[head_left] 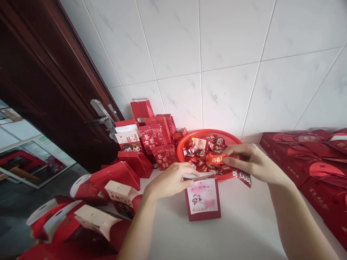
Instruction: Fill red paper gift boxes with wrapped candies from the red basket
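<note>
A small red box point(203, 200) with a pink and white couple picture stands upright on the white table, its top flaps up. My left hand point(172, 180) has its fingers closed on the box's top left edge. Just right of and above the box, my right hand point(248, 164) pinches an orange-red wrapped candy point(216, 159) between thumb and fingertips. Under that palm shows a dark red patterned packet point(244, 178), apparently held too. Behind both hands sits a round red plastic basket point(230, 136) with many wrapped candies point(199, 144) in it.
Several red gift boxes point(162, 157) stand at the back left, with more boxes point(116, 178) along the left side. Large dark red boxes with bows point(317, 191) line the right side. A tiled wall point(230, 90) rises behind; a dark door point(62, 72) is at the left.
</note>
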